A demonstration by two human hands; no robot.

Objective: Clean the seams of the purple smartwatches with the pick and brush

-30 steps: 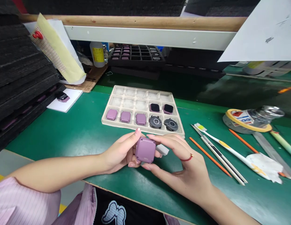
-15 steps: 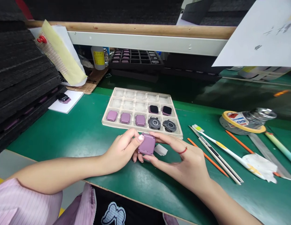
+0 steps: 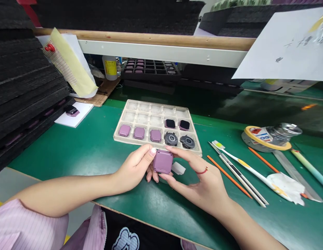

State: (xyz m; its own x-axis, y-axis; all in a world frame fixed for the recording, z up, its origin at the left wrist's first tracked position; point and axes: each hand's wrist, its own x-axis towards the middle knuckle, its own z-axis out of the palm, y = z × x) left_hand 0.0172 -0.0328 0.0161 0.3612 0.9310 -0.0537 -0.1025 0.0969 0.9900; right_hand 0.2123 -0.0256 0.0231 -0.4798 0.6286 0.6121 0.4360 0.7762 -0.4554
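A small purple square case (image 3: pixel 163 161) is held between both hands just above the green table, in front of the tray. My left hand (image 3: pixel 135 166) pinches its left side with thumb and fingers. My right hand (image 3: pixel 200 178), wearing a red ring, grips its right side and underside. A small white piece (image 3: pixel 178 168) lies on the table behind the case. The beige compartment tray (image 3: pixel 140 108) holds three purple cases (image 3: pixel 140 133), two dark-faced purple units (image 3: pixel 177 124) and two round grey parts (image 3: pixel 179 140).
To the right lie orange sticks (image 3: pixel 228 176), a white toothbrush-like tool (image 3: pixel 245 165), a metal ruler (image 3: pixel 294 170), a crumpled wipe (image 3: pixel 285 185) and a tape roll with a bottle (image 3: pixel 271 135). Black foam trays (image 3: pixel 23 80) are stacked at left. A white pad with a purple unit (image 3: pixel 73 113) lies beside them.
The purple case has dropped a little toward the table and turned slightly in both hands. The camera view tilted up a bit.
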